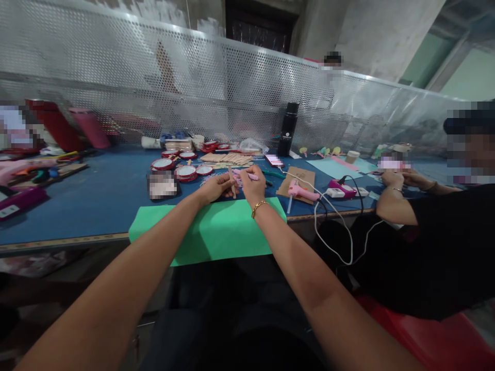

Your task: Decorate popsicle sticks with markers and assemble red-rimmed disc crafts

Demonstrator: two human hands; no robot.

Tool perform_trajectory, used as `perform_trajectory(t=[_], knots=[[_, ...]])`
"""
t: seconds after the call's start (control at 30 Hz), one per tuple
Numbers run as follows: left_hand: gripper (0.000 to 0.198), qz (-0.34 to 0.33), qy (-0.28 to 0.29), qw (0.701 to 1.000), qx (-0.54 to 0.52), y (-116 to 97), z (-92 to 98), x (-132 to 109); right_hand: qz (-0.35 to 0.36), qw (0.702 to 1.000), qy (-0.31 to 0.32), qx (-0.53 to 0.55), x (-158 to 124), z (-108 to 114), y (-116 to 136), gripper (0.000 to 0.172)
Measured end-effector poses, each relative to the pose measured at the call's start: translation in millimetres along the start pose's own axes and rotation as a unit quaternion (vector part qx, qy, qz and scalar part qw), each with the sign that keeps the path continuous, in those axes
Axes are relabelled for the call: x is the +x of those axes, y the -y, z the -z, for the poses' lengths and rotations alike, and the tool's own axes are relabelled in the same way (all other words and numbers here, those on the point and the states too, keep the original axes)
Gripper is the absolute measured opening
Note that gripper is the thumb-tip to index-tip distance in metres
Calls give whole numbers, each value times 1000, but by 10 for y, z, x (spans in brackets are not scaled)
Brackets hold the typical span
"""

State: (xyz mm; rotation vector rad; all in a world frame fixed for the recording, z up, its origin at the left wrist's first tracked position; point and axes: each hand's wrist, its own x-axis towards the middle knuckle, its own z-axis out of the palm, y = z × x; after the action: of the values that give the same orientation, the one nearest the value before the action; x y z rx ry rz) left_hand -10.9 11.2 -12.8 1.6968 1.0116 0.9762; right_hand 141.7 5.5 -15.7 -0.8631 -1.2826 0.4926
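My left hand (217,187) is closed around a thin wooden stick (231,181) that stands almost upright between my two hands. My right hand (253,184), with a gold bracelet at the wrist, pinches a pink stick (247,175) lying across its fingers. Both hands meet above the far edge of a green paper sheet (216,232) that hangs over the front of the blue table (108,196). More flat wooden sticks (228,158) lie in a heap just behind the hands.
Red round lids (184,170) sit left of the hands. A pink glue gun (299,191) rests on cardboard at the right, its white cable drooping off the table. A black bottle (289,129) stands by the perforated screen. A person in black works at the right.
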Motion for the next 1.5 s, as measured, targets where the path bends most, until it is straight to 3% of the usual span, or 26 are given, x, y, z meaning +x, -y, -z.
perform_trajectory(t=[1.5], knots=[[42, 1, -11, 1000, 6, -11, 19, -2, 0, 1000, 12, 13, 24, -43, -83, 18]])
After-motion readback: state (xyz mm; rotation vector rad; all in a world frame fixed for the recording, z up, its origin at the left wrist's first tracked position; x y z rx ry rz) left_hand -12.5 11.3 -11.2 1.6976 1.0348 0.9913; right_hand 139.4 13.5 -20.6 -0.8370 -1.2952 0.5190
